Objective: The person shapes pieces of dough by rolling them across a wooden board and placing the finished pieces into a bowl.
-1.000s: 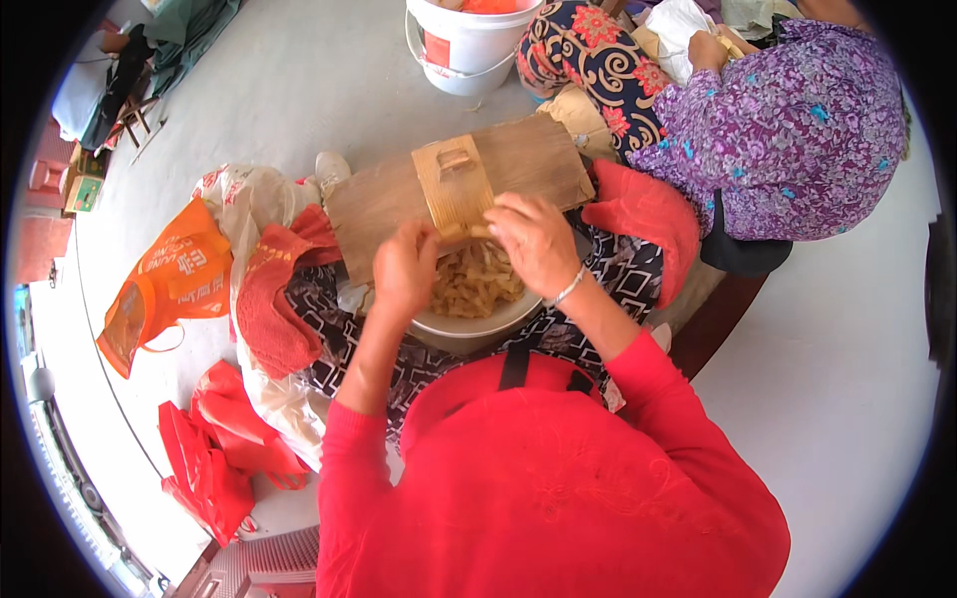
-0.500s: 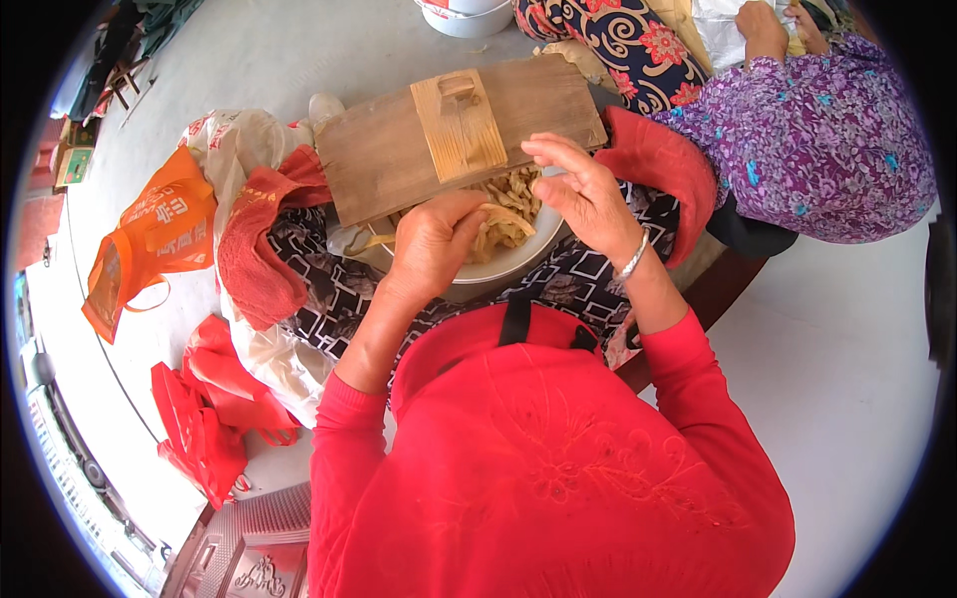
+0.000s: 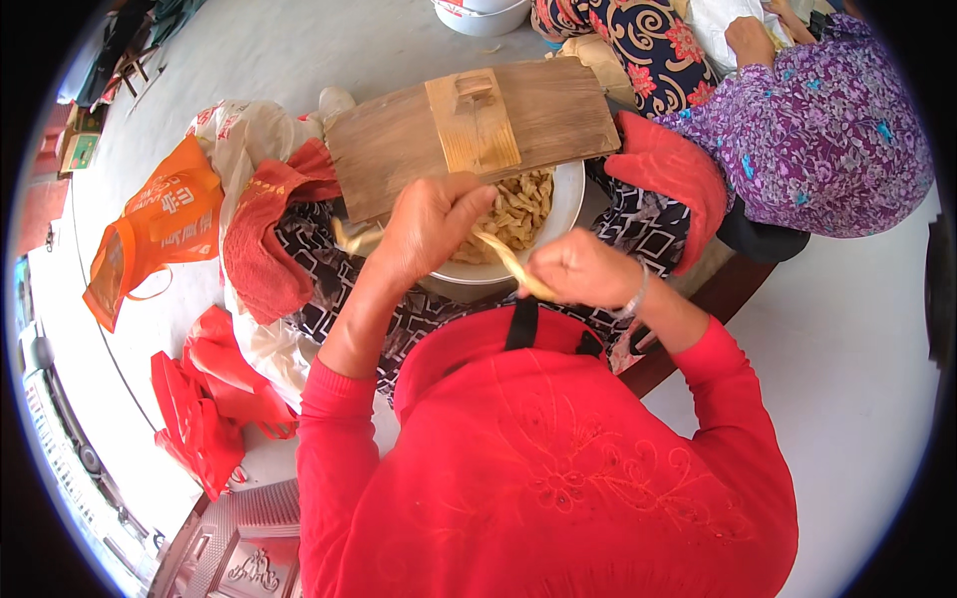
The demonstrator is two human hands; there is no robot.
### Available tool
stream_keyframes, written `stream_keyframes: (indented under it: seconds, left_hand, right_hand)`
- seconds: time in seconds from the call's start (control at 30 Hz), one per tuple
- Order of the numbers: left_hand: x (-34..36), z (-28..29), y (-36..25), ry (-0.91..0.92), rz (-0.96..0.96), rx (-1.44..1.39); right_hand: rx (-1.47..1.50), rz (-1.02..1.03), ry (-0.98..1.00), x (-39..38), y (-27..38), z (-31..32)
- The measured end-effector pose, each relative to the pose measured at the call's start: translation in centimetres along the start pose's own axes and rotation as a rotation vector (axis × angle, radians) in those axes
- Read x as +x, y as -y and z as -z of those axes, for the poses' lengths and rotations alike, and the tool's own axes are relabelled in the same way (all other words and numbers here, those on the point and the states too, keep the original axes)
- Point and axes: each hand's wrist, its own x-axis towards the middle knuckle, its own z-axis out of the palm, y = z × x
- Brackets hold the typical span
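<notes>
- The right hand [image 3: 581, 269] is closed with fingers curled, pinching the lower end of a pale yellow twisted strip [image 3: 508, 259].
- The left hand [image 3: 424, 224] is partly curled, thumb against the fingers where the strip's upper end disappears; its hidden inner side leaves the exact hold unclear. Held between two hands, the strip is probably kept under control along its length.
- A pale end [image 3: 356, 239] shows left of the left wrist; whether it is the same strip, I cannot tell.
- Just beyond the strip, a white basin [image 3: 572, 199] holds similar yellow strips [image 3: 525, 207], likely kept close for short reaches.
- A wooden board [image 3: 374, 140] overhangs the basin's far side, bearing a paler slatted piece [image 3: 469, 135]; its near edge bounds the hands' forward room.
- Red towels [image 3: 264, 261] drape both thighs, presumably shielding the patterned trousers [image 3: 648, 214].
- Room opens toward the lap; a co-worker [image 3: 807, 149] sits close at right.
</notes>
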Motion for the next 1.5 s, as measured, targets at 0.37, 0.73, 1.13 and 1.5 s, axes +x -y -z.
stream_keyframes:
  seconds: [0.37, 0.73, 1.13, 1.5]
  left_hand:
    - [-1.3, -8.2, -2.0, -0.122, 0.202, -1.078]
    - [-2.7, -7.6, 2.7, -0.295, -0.170, 0.287]
    - [-2.5, -7.3, 1.3, -0.217, -0.057, -0.198]
    - [-5.5, -8.6, 4.5, -0.135, 0.198, -0.539]
  right_hand:
    - [-0.370, 0.340, -0.965, 5.0, -1.8, -1.6]
    - [-0.291, 0.064, -0.624, 3.7, -4.8, -1.5]
    - [0.090, 0.195, -0.710, 4.8, -6.7, -3.1]
    - [0.216, 0.388, -0.899, 4.8, -6.6, -1.6]
